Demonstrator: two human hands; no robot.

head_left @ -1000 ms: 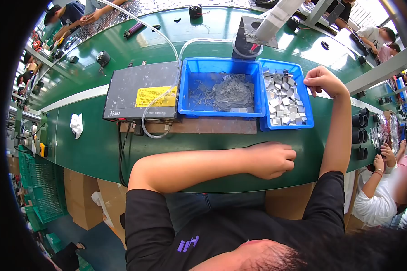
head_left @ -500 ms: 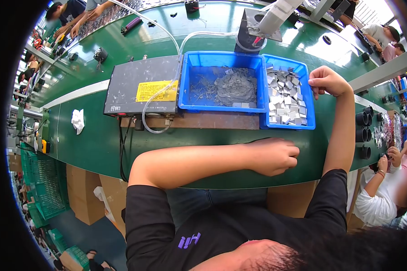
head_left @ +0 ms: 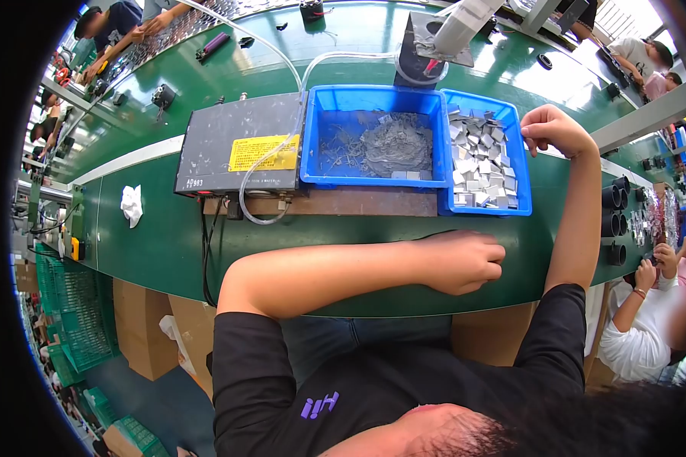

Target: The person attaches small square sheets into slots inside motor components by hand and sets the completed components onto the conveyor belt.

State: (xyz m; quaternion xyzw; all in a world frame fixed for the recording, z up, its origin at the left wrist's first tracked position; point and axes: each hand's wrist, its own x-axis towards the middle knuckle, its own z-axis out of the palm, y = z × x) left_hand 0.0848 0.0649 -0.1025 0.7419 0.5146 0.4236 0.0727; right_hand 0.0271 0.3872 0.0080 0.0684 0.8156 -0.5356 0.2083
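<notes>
Curled into a fist, my left hand rests over the green tabletop just in front of the bins; what its fingers hold, if anything, is hidden. My right hand is at the right side of a blue plastic bin, its bent fingers and thumb pinching the rim. Many small grey and silvery flat pieces fill that bin. Against its left side stands a wider blue bin with a heap of grey paste and a few flat pieces at its front edge.
A grey control box with a yellow label and clear tubing stands to the left. Behind the bins is a dispenser stand. Crumpled white tissue lies far left. Black cylindrical cups stand at the right, near another person.
The bin of flat pieces has shifted very slightly away from me, with my right hand at its rim. My left hand has stayed in place.
</notes>
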